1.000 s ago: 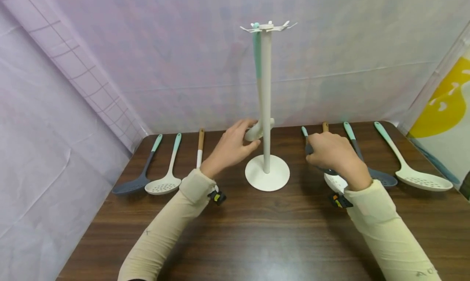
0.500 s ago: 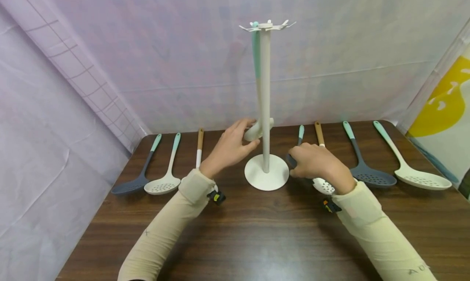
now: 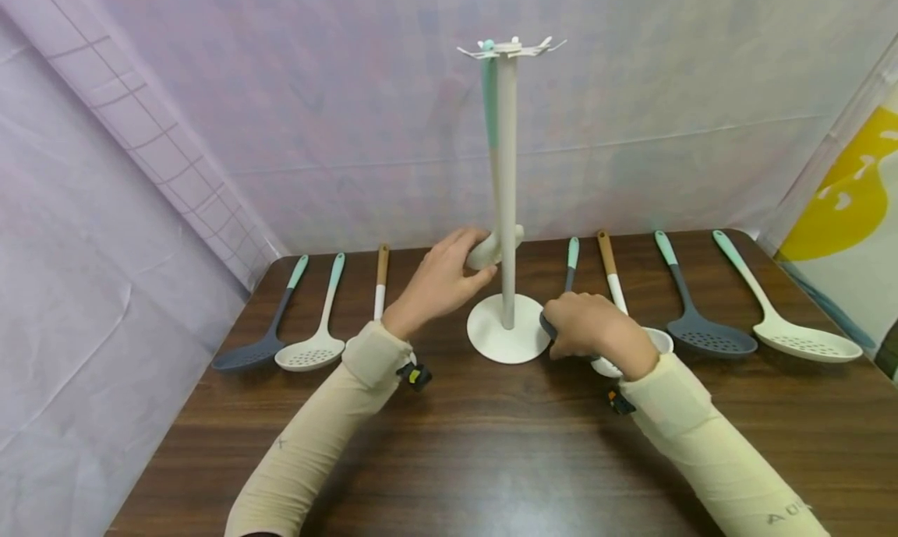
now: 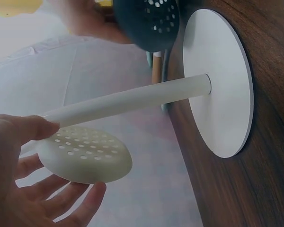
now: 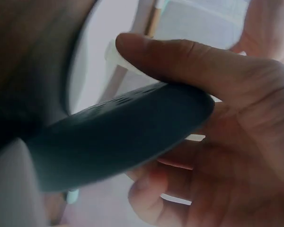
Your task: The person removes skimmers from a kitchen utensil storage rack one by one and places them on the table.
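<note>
My left hand point(image 3: 445, 276) cups the bowl of a cream skimmer point(image 4: 90, 158), its thumb at the rim and fingers underneath. This skimmer hangs by its mint handle point(image 3: 490, 104) from the top of a white utensil stand point(image 3: 507, 194). To the right of the stand's round base point(image 4: 222, 94), my right hand point(image 3: 589, 326) grips a dark grey skimmer point(image 5: 128, 137) by its perforated head, thumb above and fingers below. The grey skimmer's mint-ended handle point(image 3: 573, 252) points to the table's back edge. In the head view, the right hand covers most of its head.
Beside the right hand lies a white utensil with a brown handle point(image 3: 606, 245). Farther right are a grey slotted utensil point(image 3: 712, 338) and a cream one point(image 3: 807, 344). At left lie a grey skimmer point(image 3: 249, 355), a cream skimmer point(image 3: 312, 353) and a brown-handled utensil point(image 3: 382, 268).
My right hand has moved left and towards me with the grey skimmer, closer to the stand's base. The neighbouring brown handle has shifted slightly left. My left hand stays in place.
</note>
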`<state>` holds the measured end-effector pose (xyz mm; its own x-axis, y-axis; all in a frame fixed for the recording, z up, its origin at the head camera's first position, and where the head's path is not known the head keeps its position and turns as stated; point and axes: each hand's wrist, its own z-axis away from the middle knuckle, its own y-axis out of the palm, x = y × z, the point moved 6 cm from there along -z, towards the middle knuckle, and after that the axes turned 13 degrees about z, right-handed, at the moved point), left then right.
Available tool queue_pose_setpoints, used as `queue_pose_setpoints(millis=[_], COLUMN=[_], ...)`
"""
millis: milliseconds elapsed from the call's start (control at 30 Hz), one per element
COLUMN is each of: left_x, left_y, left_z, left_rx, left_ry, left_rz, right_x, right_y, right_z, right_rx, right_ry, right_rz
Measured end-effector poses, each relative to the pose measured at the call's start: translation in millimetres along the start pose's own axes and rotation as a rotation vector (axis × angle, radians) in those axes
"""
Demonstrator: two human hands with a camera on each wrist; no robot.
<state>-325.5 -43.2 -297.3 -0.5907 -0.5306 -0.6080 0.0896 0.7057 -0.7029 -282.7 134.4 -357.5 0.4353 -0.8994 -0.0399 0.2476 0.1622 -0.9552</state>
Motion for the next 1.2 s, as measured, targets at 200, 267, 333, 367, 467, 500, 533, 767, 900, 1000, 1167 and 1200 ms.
queue_pose_setpoints(millis=[200,267,333,367,467,500,533,767,900,1000,1167,1200], left_x=[-1.3,-1.5,-0.9,-0.2,2.7,3.8,4.8,8.2,8.2,6.8,0.6,-0.7], left_y=[-0.9,-1.2,-1.7,-1.9,-2.2,-2.4,-2.6,-0.7,0.8,1.7,0.1,-1.0], left_z=[-2.6,-3.3,-3.7,-3.8,-4.1,-4.1,-4.2,-4.8,-3.8,-1.7,0.8,0.9], left_rx=[-0.012,-0.016,-0.02,-0.023,-0.028,-0.033,-0.037,-0.047,-0.063,-0.077,-0.084,-0.087], left_ry=[-0.004,-0.008,-0.014,-0.02,-0.027,-0.029,-0.03,-0.003,0.013,0.031,0.079,0.085], left_rz=[-0.035,-0.05,-0.067,-0.076,-0.104,-0.113,-0.121,-0.078,-0.071,-0.105,-0.149,-0.15], right_x=[5.6,3.9,1.3,-0.4,-7.2,-9.8,-12.6,-31.6,-40.8,-45.7,-51.5,-51.9], right_y=[8.5,9.2,9.0,8.6,5.9,4.5,3.1,-9.6,-14.9,-17.5,-18.7,-18.5], right_z=[-3.1,-2.4,-1.3,-0.9,1.1,1.9,2.8,12.3,18.1,21.7,25.7,26.0], right_rx=[0.043,0.057,0.074,0.082,0.097,0.096,0.091,0.008,-0.015,-0.022,-0.021,-0.02], right_ry=[0.0,0.006,0.005,0.0,-0.013,-0.021,-0.031,-0.12,-0.127,-0.116,-0.09,-0.089], right_rz=[0.007,-0.013,-0.035,-0.047,-0.092,-0.107,-0.122,-0.212,-0.23,-0.249,-0.297,-0.303])
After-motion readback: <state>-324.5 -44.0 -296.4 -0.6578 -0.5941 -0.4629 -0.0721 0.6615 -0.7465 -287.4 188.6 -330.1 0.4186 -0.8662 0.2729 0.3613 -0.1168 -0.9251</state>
